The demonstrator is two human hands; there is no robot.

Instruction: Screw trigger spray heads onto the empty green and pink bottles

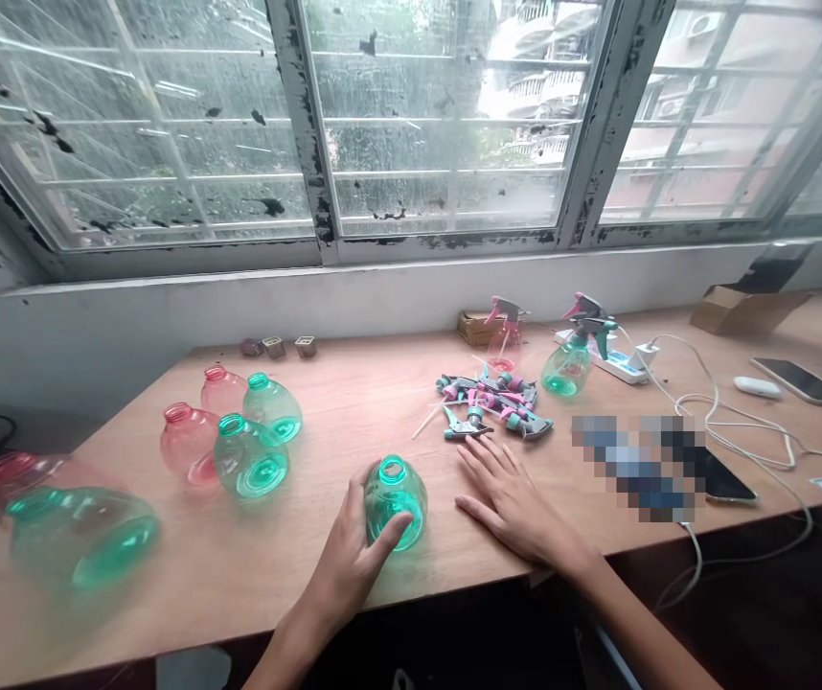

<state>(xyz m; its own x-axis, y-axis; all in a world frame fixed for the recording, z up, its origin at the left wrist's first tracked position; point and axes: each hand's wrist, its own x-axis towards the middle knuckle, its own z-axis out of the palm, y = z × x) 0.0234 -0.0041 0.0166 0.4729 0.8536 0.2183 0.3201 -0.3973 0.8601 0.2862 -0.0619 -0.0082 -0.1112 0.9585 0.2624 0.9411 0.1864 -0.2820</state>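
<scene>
My left hand (353,537) is wrapped round a green spray bottle body (403,484) without a head, standing upright near the table's front edge. Its open neck faces up. To the right, my right hand (508,494) lies flat on the table with its fingers stretched out, holding nothing. Just beyond those fingertips is a pile of pink, teal and grey trigger spray heads (493,398), some with thin tubes. Several headless bottles stand at the left, among them a green one (251,460), a pink one (188,446) and a large green one (80,537).
Behind the pile stand a pink bottle (506,347) and a green bottle (565,369), both with spray heads on. A power strip (619,362), white cables, a phone (713,470) and a cardboard box (748,309) occupy the right. Small blocks (306,347) sit by the wall.
</scene>
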